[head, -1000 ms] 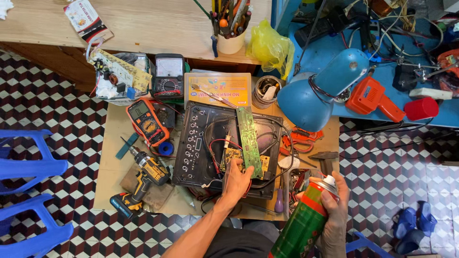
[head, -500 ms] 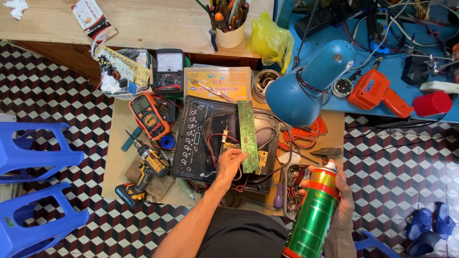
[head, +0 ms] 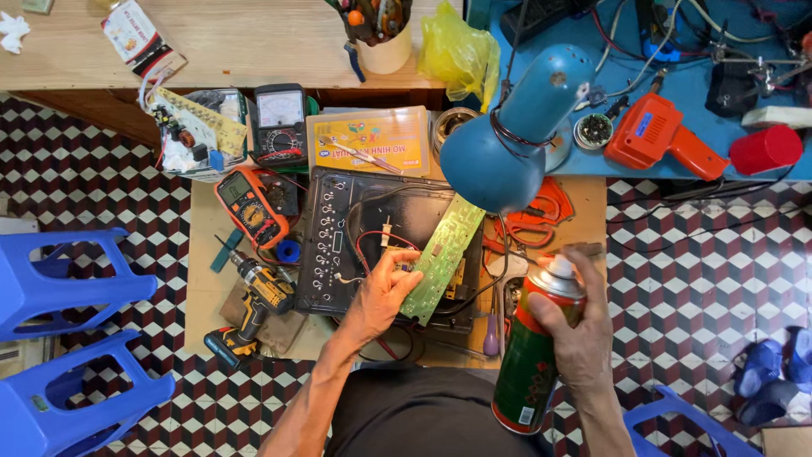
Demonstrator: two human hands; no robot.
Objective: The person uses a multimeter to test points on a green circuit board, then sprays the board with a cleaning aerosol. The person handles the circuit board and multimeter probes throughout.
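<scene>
Since a second ago: spray can [head: 533,351] kept raised in right hand [head: 578,334], clenched round it, finger on nozzle — can now nearer green circuit board [head: 442,256]. Board edge pinched by left hand [head: 382,292], tilted over opened black appliance [head: 381,241]. Spraying judged imminent. Low wooden counter [head: 203,279] cluttered — cordless drill [head: 251,303], orange multimeter [head: 248,206], blue lamp [head: 507,144]. Checkered floor [head: 694,254], blue stools [head: 68,279] seen.

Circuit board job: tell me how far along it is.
Done: the black casing lies open, wires exposed. In hand: the left hand holds the green circuit board tilted up; the right hand grips a spray can, upright, finger on its nozzle. Left: the casing is not closed.
</scene>
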